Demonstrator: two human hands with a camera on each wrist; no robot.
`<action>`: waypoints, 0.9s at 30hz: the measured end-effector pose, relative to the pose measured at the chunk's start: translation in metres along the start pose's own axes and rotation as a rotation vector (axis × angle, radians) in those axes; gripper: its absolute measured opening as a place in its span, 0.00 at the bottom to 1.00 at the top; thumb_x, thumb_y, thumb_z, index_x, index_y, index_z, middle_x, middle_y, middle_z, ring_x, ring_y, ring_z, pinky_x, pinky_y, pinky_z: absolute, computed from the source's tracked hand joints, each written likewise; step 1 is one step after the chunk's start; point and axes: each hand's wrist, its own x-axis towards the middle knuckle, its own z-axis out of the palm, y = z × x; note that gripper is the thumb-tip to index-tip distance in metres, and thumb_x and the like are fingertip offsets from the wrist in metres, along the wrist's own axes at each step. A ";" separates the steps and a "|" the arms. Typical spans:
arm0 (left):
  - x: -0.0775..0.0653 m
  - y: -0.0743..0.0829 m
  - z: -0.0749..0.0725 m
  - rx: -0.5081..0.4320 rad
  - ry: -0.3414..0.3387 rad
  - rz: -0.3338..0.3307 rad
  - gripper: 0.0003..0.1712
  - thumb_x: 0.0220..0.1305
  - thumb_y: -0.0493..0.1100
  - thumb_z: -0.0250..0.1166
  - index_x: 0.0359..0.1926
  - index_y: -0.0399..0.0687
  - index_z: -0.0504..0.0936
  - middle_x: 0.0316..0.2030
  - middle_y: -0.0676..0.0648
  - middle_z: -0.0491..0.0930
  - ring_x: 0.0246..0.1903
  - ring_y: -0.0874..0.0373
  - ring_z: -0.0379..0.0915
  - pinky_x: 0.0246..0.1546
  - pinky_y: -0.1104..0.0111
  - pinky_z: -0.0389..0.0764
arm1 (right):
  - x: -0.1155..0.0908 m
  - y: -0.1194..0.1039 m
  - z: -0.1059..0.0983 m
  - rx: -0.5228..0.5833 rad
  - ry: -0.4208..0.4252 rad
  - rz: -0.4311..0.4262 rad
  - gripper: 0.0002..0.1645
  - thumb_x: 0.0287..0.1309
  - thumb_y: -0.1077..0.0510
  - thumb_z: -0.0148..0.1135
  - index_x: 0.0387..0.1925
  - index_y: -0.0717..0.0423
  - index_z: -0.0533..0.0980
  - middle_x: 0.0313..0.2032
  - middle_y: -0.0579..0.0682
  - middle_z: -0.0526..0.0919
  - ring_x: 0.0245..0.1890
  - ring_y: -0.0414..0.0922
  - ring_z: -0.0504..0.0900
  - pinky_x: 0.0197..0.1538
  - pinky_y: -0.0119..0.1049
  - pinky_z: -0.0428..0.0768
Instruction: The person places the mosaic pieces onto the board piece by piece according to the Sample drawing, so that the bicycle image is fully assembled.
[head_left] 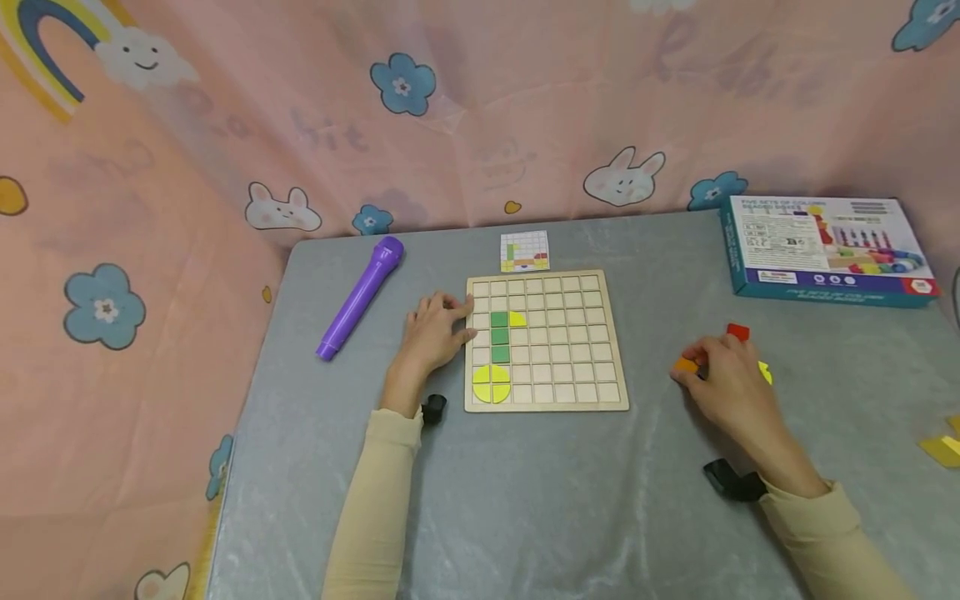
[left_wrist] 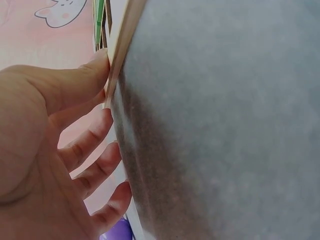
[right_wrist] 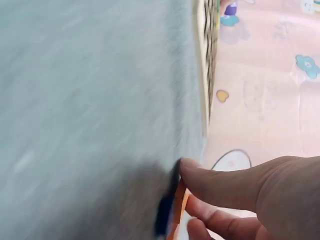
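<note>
A square wooden grid board (head_left: 558, 358) lies on the table. It carries green square tiles (head_left: 499, 337) in a column, a yellow circle of quarter tiles (head_left: 491, 384) at the lower left and one yellow quarter tile (head_left: 517, 319). My left hand (head_left: 431, 333) rests at the board's left edge, thumb (left_wrist: 92, 82) and fingertips touching its side. Off to the right, my right hand (head_left: 723, 379) pinches an orange tile (head_left: 686, 365) low over the table. Close to that hand are a red tile (head_left: 738, 332) and a partly hidden yellow tile (head_left: 765, 372). A dark blue piece (right_wrist: 164, 217) shows blurred beside the orange.
A small pattern card (head_left: 525, 251) lies behind the board. To the left is a purple microphone-shaped stick (head_left: 360, 298). The boxed toy set (head_left: 828, 250) stands at the back right, and yellowish pieces (head_left: 941, 450) lie at the right edge.
</note>
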 end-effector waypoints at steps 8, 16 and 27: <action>0.000 -0.001 0.001 -0.002 -0.003 0.001 0.35 0.77 0.52 0.65 0.80 0.60 0.68 0.68 0.42 0.70 0.65 0.43 0.62 0.64 0.47 0.63 | 0.008 -0.037 0.010 0.084 0.003 -0.144 0.20 0.65 0.61 0.74 0.50 0.72 0.79 0.51 0.71 0.79 0.56 0.67 0.68 0.60 0.66 0.71; 0.000 -0.001 0.001 -0.009 -0.011 -0.006 0.35 0.77 0.52 0.65 0.80 0.61 0.67 0.68 0.42 0.69 0.66 0.43 0.61 0.66 0.46 0.62 | 0.017 -0.077 0.022 0.125 0.005 -0.295 0.15 0.62 0.61 0.75 0.47 0.65 0.82 0.49 0.66 0.83 0.57 0.65 0.72 0.61 0.62 0.71; 0.000 -0.001 0.000 -0.008 -0.004 -0.005 0.34 0.77 0.52 0.65 0.79 0.60 0.68 0.67 0.42 0.70 0.64 0.44 0.62 0.64 0.48 0.62 | 0.024 -0.122 0.051 0.141 -0.061 -0.417 0.13 0.59 0.61 0.78 0.44 0.59 0.84 0.44 0.56 0.83 0.47 0.55 0.74 0.49 0.49 0.76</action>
